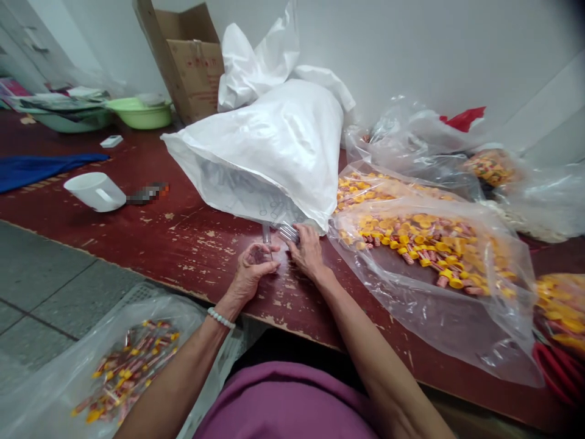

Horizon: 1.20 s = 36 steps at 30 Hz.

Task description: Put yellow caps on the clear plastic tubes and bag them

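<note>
At the mouth of a large white woven sack (292, 134), both my hands are close together over the table. My left hand (253, 268) is curled, thumb toward the fingers, around see-through plastic tubes whose number I cannot make out. A clear tube (267, 234) stands out just beyond its fingers. My right hand (309, 251) is closed on a small bunch of clear plastic tubes (287, 232), by the sack's lower edge. More clear tubes (237, 183) lie inside the open sack.
On the right, a clear plastic bag (484, 329) holds many yellow-capped pieces (420, 238). A white mug (95, 190), a blue cloth (46, 167), a green basin (141, 114) and a cardboard box (196, 79) stand left. Below the table edge, another bag (59, 372) holds similar pieces.
</note>
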{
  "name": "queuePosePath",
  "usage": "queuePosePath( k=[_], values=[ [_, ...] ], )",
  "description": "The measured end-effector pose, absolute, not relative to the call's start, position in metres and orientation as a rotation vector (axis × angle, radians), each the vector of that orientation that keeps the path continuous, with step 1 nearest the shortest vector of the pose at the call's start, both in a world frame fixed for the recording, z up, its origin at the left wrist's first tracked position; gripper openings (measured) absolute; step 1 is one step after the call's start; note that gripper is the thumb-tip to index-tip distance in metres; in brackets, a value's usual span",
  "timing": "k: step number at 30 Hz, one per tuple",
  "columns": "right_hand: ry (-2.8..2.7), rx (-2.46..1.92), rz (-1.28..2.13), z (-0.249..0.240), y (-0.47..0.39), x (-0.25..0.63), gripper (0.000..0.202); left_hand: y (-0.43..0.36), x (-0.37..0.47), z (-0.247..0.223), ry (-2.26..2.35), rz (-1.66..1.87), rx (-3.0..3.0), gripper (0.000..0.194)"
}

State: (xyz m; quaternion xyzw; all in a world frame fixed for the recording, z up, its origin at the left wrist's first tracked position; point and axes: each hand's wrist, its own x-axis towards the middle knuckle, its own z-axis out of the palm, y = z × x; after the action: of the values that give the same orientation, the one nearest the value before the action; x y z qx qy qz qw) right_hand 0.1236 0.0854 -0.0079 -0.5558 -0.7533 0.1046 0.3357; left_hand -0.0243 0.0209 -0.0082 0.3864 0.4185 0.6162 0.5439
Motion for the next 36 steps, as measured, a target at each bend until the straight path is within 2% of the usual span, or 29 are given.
queuePosePath(
  k=[4,8,11,15,17,26,30,36],
  values=[
    [-2.006,-1.645,0.046,-0.007,0.094,0.107,0.027,0.023,-0.023,-0.005,1.012,1.443,0.920,0.037],
    [-1.987,-1.651,0.065,-0.007,0.089,0.110,0.020,0.022,-0.018,-0.003,1.106,1.450,0.942,0.036],
    [-1.865,-1.479,0.301,-0.009,0.078,0.117,0.019,0.022,-0.015,-0.002,1.147,1.467,0.946,0.031],
    [-1.657,-1.195,0.884,-0.010,0.055,0.120,0.025,0.021,-0.016,-0.001,1.121,1.470,1.006,0.030],
    [-1.632,-1.103,0.973,-0.009,0.045,0.119,0.024,0.020,-0.018,-0.001,1.154,1.450,1.075,0.030],
    [-1.870,-1.042,0.649,-0.001,0.042,0.132,0.019,0.021,-0.020,-0.005,1.151,1.406,1.162,0.047],
    [-1.901,-1.060,0.694,0.001,0.048,0.132,0.016,0.024,-0.024,-0.004,1.099,1.354,1.165,0.047],
    [-1.924,-1.000,0.741,0.000,0.046,0.121,0.026,0.024,-0.027,-0.007,1.063,1.291,1.264,0.057]
  ],
)
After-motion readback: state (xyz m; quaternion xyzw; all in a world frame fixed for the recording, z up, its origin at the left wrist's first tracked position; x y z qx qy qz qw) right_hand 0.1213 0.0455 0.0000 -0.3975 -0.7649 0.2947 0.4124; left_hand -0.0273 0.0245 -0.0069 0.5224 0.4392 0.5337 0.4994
